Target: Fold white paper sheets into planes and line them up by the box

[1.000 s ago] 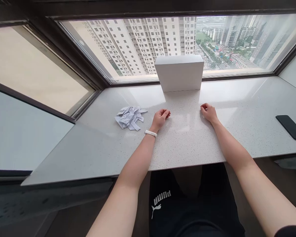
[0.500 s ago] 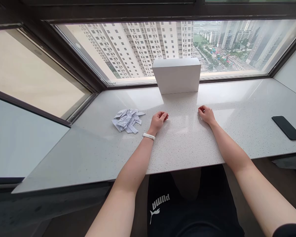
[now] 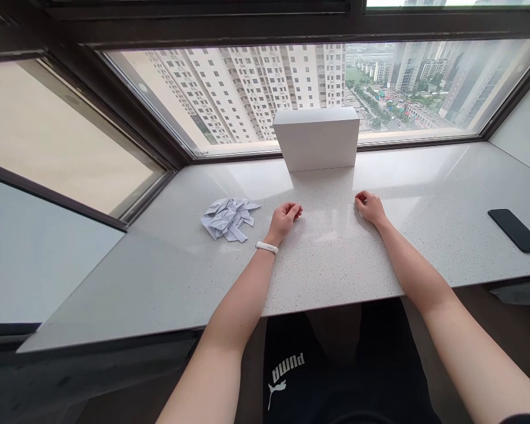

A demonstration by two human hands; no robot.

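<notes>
Your left hand [image 3: 284,217] lay on the pale speckled counter [image 3: 335,259] with its fingers curled loosely inward, holding nothing, a white band [image 3: 266,247] round the wrist. Just to its left, near but not touching, sat a heap of folded white paper pieces [image 3: 228,218]. Your right hand [image 3: 369,206] rested on the counter too, well apart from the left, its fingers curled in the same loose way and pinching nothing. Beyond the gap between your hands a white box [image 3: 317,139] stood upright against the window frame. A black phone [image 3: 516,229] lay flat far off to your right, near the counter's front edge
</notes>
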